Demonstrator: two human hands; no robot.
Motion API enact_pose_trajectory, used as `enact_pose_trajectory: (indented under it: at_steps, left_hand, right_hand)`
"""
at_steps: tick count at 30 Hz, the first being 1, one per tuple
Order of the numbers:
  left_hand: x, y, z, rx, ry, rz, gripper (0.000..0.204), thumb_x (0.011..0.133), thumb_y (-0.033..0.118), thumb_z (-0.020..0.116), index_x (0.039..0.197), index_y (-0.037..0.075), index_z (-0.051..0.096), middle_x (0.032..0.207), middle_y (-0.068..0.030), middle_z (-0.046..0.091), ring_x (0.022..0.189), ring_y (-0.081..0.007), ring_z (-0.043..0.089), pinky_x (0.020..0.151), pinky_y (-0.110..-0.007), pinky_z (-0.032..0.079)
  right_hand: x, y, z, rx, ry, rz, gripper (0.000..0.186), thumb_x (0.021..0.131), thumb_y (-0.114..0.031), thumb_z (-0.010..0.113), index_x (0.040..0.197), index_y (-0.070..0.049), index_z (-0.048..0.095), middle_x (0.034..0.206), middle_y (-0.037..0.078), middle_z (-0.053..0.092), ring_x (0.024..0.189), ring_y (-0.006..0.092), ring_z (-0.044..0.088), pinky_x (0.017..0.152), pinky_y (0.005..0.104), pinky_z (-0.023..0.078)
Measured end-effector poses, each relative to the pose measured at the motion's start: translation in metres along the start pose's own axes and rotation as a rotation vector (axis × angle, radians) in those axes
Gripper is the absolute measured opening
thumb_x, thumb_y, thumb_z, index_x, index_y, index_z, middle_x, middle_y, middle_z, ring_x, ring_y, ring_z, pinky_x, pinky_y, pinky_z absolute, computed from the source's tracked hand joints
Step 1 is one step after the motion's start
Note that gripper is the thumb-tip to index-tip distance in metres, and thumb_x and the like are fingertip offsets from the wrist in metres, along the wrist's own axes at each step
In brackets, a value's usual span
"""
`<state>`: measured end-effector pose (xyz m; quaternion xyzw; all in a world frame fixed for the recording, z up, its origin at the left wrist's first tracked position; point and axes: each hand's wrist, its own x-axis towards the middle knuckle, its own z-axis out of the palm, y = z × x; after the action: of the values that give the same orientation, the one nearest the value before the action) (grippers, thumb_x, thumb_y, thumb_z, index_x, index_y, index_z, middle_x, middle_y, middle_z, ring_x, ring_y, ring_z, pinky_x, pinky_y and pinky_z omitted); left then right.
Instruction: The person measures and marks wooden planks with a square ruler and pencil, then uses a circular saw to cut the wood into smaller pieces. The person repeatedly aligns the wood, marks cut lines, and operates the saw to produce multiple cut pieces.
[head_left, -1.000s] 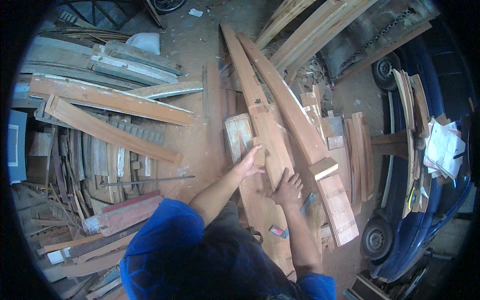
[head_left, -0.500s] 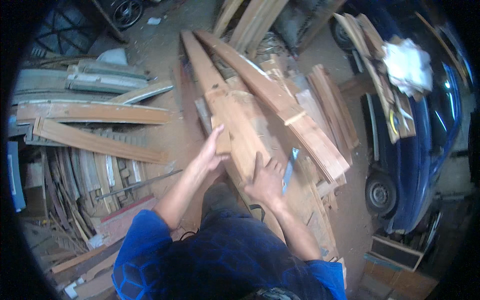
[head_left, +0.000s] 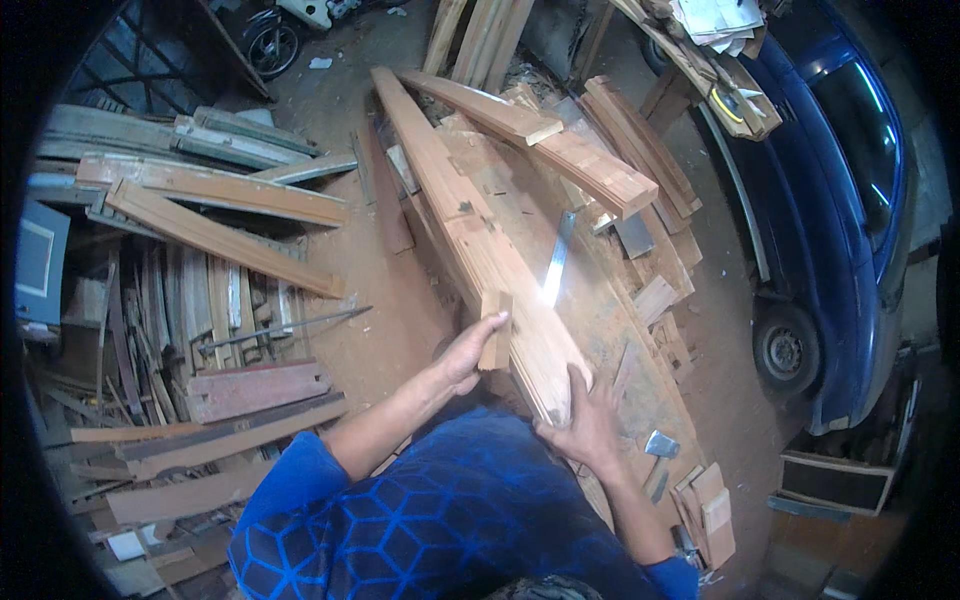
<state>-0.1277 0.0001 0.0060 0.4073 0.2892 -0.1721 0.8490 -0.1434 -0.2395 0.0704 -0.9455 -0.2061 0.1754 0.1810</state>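
Note:
A long wooden plank (head_left: 505, 270) runs from the far middle of the bench toward my body. My left hand (head_left: 465, 358) is closed on a short wooden block (head_left: 496, 332), which stands against the plank's left edge. At the plank's near end, my right hand (head_left: 585, 418) is closed round the right corner, thumb and fingers on the wood. A flat metal strip like a ruler (head_left: 561, 255) lies just right of the plank, reflecting light. Near my right forearm lies a tool with a broad metal head (head_left: 660, 445); its kind is hard to make out.
Other beams (head_left: 590, 165) lie across the bench's far right. Offcuts (head_left: 708, 510) sit by my right elbow. To the left are stacked boards (head_left: 215, 205) and a thin rod (head_left: 290, 328). A blue car (head_left: 830, 240) stands at the right, a motorcycle wheel (head_left: 272, 48) far left.
My view has shifted. My right hand has gone from the plank's top face to its near end, and the metal strip now lies farther ahead of it. The block stays in my left hand.

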Motion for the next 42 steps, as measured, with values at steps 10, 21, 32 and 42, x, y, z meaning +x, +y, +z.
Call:
enact_pose_trajectory:
  at_steps: [10, 21, 32, 42]
  left_hand:
    - [0.115, -0.085, -0.144, 0.15, 0.223, -0.139, 0.053, 0.098, 0.051, 0.065, 0.131, 0.01, 0.061, 0.107, -0.007, 0.069, 0.085, -0.0177, 0.07, 0.08, -0.039, 0.058]
    - [0.302, 0.055, -0.194, -0.082, 0.385, 0.22, 0.079, 0.098, 0.061, 0.051, 0.156, 0.008, 0.041, 0.149, -0.0205, 0.054, 0.135, -0.0397, 0.054, 0.117, -0.061, 0.036]
    - [0.256, -0.101, -0.149, 0.082, 0.407, 0.268, 0.073, 0.092, 0.048, 0.073, 0.145, 0.004, 0.048, 0.134, -0.0242, 0.061, 0.121, -0.0368, 0.062, 0.109, -0.051, 0.044]
    - [0.154, -0.175, -0.053, 1.245, 0.299, 0.721, 0.079, 0.073, 0.028, 0.084, 0.138, 0.001, 0.049, 0.13, -0.0262, 0.052, 0.124, -0.043, 0.049, 0.111, -0.048, 0.04]
  right_hand:
    - [-0.011, 0.102, 0.226, 0.111, -0.005, 0.284, 0.116, 0.067, -0.042, 0.092, 0.156, 0.0, 0.031, 0.148, 0.038, 0.035, 0.137, 0.0544, 0.037, 0.116, 0.0603, 0.028]
    - [0.004, 0.09, 0.263, 0.073, 0.09, 0.251, 0.108, 0.073, -0.047, 0.084, 0.155, 0.001, 0.033, 0.149, 0.037, 0.035, 0.132, 0.0532, 0.041, 0.111, 0.062, 0.031]
    - [-0.099, 0.214, 0.228, 0.036, 0.053, 0.315, 0.112, 0.065, -0.036, 0.089, 0.155, 0.0, 0.033, 0.148, 0.029, 0.039, 0.136, 0.0492, 0.04, 0.115, 0.0569, 0.032]
    - [-0.122, 0.231, 0.229, -0.029, 0.054, 0.38, 0.11, 0.068, -0.039, 0.09, 0.154, -0.001, 0.035, 0.144, 0.03, 0.042, 0.134, 0.0491, 0.041, 0.113, 0.0562, 0.033]
